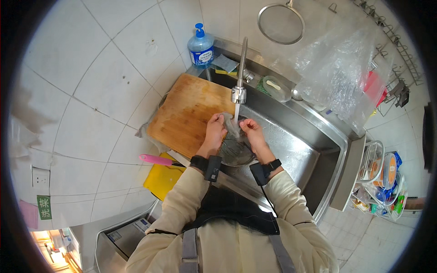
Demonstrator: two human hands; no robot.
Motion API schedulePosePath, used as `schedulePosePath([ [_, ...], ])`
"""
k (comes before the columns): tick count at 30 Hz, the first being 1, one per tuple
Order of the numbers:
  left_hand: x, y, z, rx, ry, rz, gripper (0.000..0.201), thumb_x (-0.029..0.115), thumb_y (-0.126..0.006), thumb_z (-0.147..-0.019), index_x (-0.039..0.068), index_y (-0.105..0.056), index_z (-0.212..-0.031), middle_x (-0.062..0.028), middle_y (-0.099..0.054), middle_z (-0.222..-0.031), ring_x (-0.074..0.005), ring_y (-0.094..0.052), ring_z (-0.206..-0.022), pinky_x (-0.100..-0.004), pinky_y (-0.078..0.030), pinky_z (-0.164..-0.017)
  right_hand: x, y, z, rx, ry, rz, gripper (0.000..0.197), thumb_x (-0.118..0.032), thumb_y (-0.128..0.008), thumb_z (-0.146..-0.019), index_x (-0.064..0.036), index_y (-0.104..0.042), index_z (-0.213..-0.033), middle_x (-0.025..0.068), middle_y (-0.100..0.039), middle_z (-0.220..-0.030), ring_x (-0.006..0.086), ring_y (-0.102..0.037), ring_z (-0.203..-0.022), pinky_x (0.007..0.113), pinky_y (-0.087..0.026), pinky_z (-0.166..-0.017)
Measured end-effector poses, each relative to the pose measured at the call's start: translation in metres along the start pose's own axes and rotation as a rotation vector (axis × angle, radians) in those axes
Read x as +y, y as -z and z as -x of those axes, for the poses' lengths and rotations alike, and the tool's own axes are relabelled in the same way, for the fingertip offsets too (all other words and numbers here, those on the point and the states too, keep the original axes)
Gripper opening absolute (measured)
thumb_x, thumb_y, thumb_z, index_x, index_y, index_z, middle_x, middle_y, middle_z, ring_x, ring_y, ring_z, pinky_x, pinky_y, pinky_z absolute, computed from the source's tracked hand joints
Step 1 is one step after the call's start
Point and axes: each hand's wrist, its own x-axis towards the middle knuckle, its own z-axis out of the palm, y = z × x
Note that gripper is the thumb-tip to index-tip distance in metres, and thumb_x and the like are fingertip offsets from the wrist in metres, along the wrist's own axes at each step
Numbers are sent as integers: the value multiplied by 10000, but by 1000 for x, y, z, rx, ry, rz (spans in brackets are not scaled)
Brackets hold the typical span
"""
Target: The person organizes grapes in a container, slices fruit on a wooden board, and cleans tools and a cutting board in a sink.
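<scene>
Under the faucet, from which water runs, I hold a limp, greyish wet piece between both hands. Its kind cannot be made out; it looks like thin cloth or a soft, skin-like thing. My left hand pinches its left edge, beside the cutting board. My right hand has fingers closed at its right edge, just right of the stream. Directly below sits a round bowl with dark, streaky contents, partly hidden by my hands. The sink surrounds it.
A wooden cutting board lies across the sink's left side. Behind it stands a blue pump bottle. A pink-handled tool rests on a yellow item at left. A strainer and plastic bags hang on the wall.
</scene>
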Motion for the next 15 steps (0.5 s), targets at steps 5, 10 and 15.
schedulePosePath([
  [5,-14,9,-6,-137,-8,400,180,154,-418,-905,34,-497,-1014,-70,-565,-926,-184,-567,-840,-323,-452,-781,-17,-28,22,-109,-313,-70,451,-400,-552,-825,-149,-431,-1180,56,-453,-1180,175,-425,-1052,340,-373,-797],
  [10,8,3,-10,-224,-185,390,201,133,-415,-902,13,-476,-1051,-88,-556,-982,-203,-551,-894,-323,-438,-815,-14,-18,10,-268,-327,92,408,-333,-554,-838,-99,-457,-1158,3,-510,-1056,140,-489,-974,339,-401,-837],
  [15,2,29,-13,42,-233,110,315,41,-476,-828,14,-437,-1140,-110,-516,-1064,-207,-519,-963,-305,-395,-867,-5,-20,-17,-16,8,262,225,-65,-530,-813,-49,-529,-1038,7,-557,-873,104,-522,-759,229,-429,-657],
])
